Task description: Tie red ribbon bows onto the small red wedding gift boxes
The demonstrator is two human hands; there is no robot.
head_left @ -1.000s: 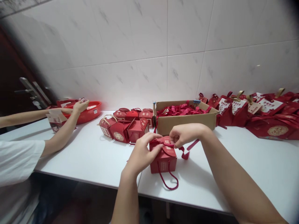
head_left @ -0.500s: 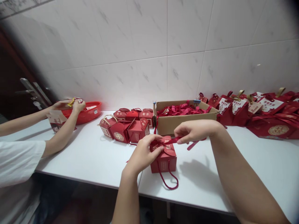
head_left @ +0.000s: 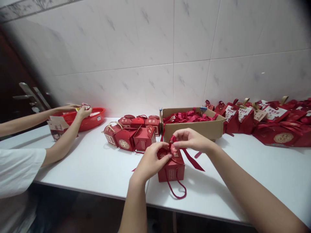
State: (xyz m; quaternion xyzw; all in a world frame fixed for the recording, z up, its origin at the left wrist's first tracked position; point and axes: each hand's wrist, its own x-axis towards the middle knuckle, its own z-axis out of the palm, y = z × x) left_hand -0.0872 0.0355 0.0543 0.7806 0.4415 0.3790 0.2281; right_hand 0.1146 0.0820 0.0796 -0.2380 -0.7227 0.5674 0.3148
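Observation:
A small red gift box with gold lettering stands near the table's front edge, its dark red cord handle hanging down the front. My left hand rests at the left of the lid, thumb and fingers pressed on the top near the knot; what lies under the fingertips is hidden. Above the lid, my right hand pinches a loop of red ribbon. A loose ribbon tail slants down to the right of the box.
Behind the box is a cardboard box of red ribbons. Several red boxes stand left of it, several red bags right. At far left, another person's hands hold small packets by a red basket.
My right hand has moved left to the top of the box, and the ribbon it had pulled out sideways now forms a loop, with its tail hanging right. The view has shifted slightly.

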